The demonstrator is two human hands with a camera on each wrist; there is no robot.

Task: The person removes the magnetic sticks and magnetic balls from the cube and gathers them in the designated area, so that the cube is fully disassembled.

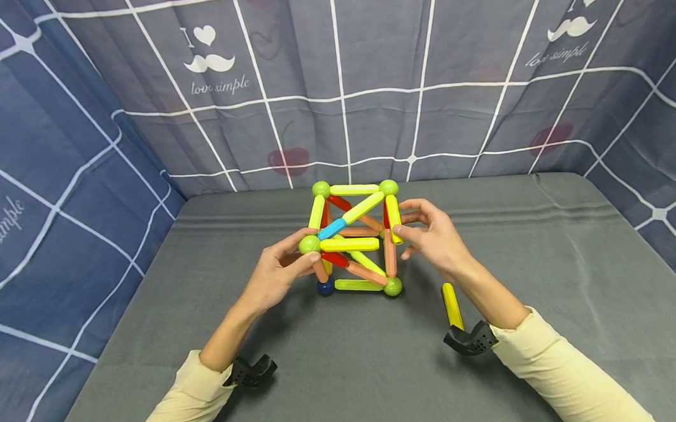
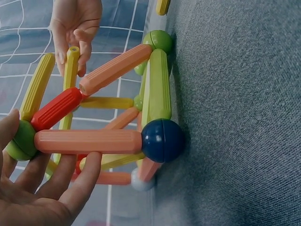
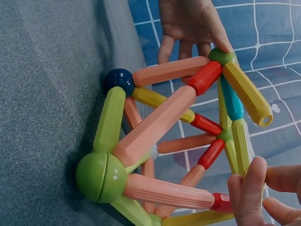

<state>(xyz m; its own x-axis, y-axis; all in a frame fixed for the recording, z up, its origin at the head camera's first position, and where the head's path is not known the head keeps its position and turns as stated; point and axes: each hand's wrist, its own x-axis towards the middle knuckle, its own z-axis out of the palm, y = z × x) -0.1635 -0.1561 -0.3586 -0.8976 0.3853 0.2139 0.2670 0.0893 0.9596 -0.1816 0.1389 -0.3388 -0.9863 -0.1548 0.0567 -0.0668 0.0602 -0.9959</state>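
A box-shaped frame of magnetic sticks and balls stands on the grey cloth, with diagonal sticks across its sides. My left hand (image 1: 275, 275) pinches the green ball (image 1: 309, 245) at its upper near-left corner. From that ball a yellow stick (image 1: 349, 245) juts right, its far end free. At the right side my right hand (image 1: 433, 234) pinches the near end of another yellow stick (image 1: 394, 217), which reaches back to the far-right green ball (image 1: 389, 188). A blue-and-yellow diagonal (image 1: 332, 228) crosses the top. Below are a dark blue ball (image 2: 163, 140) and a green ball (image 3: 101, 177).
A loose yellow stick (image 1: 451, 306) lies on the grey cloth (image 1: 346, 376), beside the black strap mount (image 1: 472, 339) on my right wrist. Behind and at both sides hangs a checked blue-grey curtain (image 1: 376, 56).
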